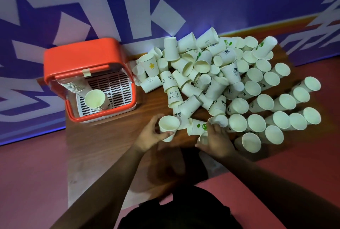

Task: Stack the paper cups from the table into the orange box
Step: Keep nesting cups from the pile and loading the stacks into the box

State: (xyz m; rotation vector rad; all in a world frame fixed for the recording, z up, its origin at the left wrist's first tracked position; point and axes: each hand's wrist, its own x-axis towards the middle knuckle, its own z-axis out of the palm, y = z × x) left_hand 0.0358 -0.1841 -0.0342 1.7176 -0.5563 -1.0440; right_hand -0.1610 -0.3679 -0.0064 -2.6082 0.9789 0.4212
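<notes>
Right of orange box [81, 57], at edge of cup pile [220, 74]: my left hand [152, 135] grips paper cup [168, 125], mouth up, fingers curled round wall. My right hand [215, 136] curls round second cup [203, 137]. Best: align rims, nest gently, no crushing; then add to nested stack [93, 98] inside box.

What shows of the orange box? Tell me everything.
The orange box is rounded, plastic-looking, its lid raised at the back, a tape strip on the lid's bar. Inside, a white slatted tray bears a tilted stack of nested paper cups. It stands on the wooden table, at its far left corner.
</notes>
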